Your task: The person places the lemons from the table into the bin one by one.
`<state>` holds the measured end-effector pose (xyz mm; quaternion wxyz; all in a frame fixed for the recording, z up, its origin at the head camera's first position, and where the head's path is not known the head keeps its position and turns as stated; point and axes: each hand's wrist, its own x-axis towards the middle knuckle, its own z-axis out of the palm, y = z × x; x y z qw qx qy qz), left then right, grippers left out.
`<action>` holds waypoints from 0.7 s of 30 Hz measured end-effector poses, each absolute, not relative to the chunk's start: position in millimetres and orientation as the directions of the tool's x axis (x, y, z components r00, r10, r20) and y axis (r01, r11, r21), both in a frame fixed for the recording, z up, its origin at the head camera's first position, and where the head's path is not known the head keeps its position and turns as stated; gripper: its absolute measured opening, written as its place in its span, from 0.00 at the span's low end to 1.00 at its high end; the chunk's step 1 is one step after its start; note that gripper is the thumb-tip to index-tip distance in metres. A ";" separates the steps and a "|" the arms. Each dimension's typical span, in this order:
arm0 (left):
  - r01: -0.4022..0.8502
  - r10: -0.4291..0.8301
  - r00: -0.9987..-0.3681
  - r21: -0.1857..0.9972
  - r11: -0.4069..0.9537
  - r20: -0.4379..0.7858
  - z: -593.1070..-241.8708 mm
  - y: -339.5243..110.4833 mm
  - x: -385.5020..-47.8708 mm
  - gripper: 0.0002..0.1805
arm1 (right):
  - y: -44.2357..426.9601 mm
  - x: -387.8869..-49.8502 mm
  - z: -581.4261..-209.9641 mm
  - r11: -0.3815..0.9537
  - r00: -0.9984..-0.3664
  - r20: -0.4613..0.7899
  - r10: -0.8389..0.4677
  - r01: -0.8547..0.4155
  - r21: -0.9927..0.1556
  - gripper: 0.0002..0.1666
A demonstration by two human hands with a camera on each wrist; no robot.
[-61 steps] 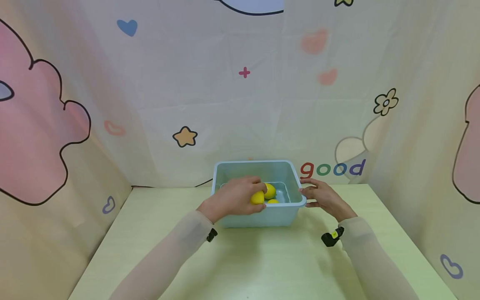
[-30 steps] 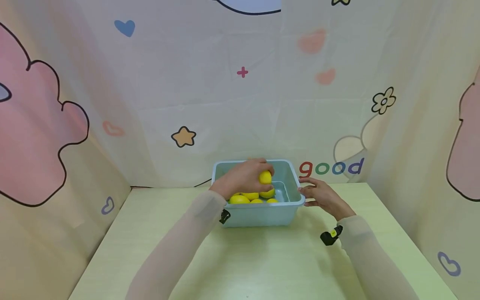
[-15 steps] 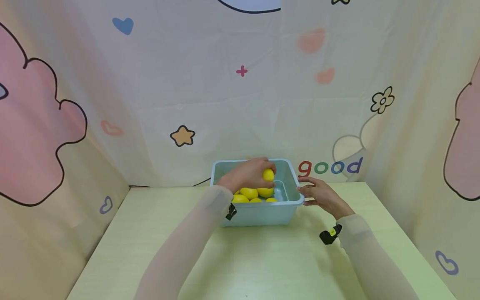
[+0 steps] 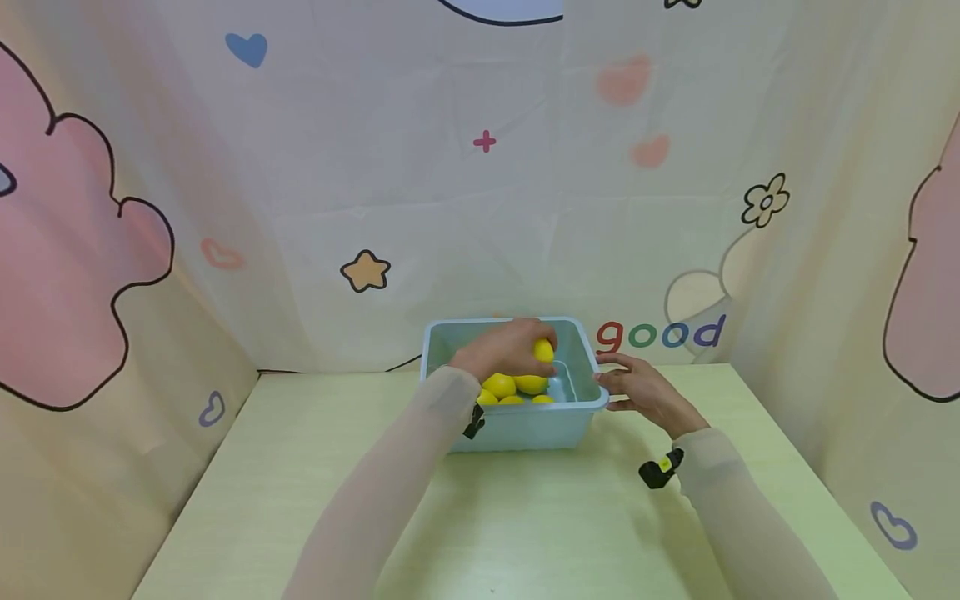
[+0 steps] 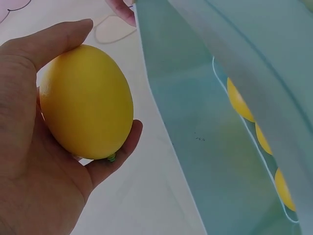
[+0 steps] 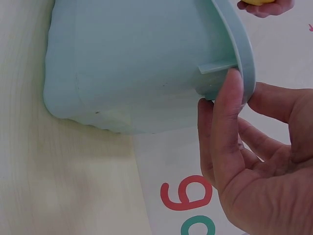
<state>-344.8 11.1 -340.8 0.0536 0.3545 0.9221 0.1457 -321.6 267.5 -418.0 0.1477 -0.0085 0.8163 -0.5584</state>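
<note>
A light blue plastic bin [image 4: 525, 429] stands on the table near the back wall. My left hand [image 4: 504, 348] is over it, gripping a yellow lemon [image 4: 543, 351] between curled fingers and thumb. In the left wrist view the lemon [image 5: 88, 100] has a small green tip at its lower end. Several more lemons [image 4: 499, 386] lie on the bin's floor, partly hidden by its front wall and my left hand. My right hand [image 4: 647, 392] pinches the bin's right rim, with the thumb on one side and fingers on the other in the right wrist view.
The pale wooden table [image 4: 495, 525] stretches out in front of the bin. A printed curtain [image 4: 420, 167] with hearts, a star and the word "good" hangs behind and along both sides. A dark cord [image 4: 402, 364] runs along the table's back edge left of the bin.
My left hand has lifted the lemon from low in the bin and moved it back and right, uncovering other lemons. The right hand has stayed on the rim.
</note>
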 end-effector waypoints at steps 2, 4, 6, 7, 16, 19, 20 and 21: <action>0.633 0.668 -0.744 0.315 0.707 -0.005 -342.3 12.9 -346.9 0.23 | 267.3 -320.9 -417.6 0.376 -0.956 -0.232 -0.180 0.151 -0.914 0.35; 0.623 0.662 -0.749 0.325 0.712 -0.016 -343.1 14.1 -349.0 0.22 | 267.2 -320.7 -417.4 0.374 -0.956 -0.232 -0.179 0.152 -0.915 0.35; 0.613 0.655 -0.755 0.329 0.718 -0.022 -343.3 14.9 -351.2 0.21 | 267.7 -321.3 -418.0 0.376 -0.956 -0.231 -0.182 0.150 -0.915 0.35; 0.608 0.650 -0.759 0.330 0.722 -0.024 -343.2 15.2 -352.2 0.21 | 268.0 -321.7 -418.4 0.376 -0.956 -0.231 -0.181 0.150 -0.914 0.35; 0.555 0.609 -0.790 0.340 0.759 -0.072 -343.7 17.0 -357.3 0.23 | 269.2 -324.2 -420.2 0.383 -0.956 -0.235 -0.176 0.154 -0.911 0.35; 0.527 0.591 -0.801 0.352 0.774 -0.100 -346.1 17.5 -358.9 0.23 | 269.4 -324.3 -420.2 0.380 -0.956 -0.237 -0.171 0.158 -0.911 0.35; 0.519 0.586 -0.803 0.355 0.778 -0.108 -347.0 17.6 -359.3 0.23 | 269.3 -324.1 -420.2 0.380 -0.956 -0.238 -0.174 0.158 -0.912 0.35; 0.514 0.582 -0.805 0.355 0.781 -0.116 -348.0 17.6 -359.8 0.23 | 269.0 -323.8 -420.1 0.378 -0.956 -0.238 -0.173 0.159 -0.912 0.35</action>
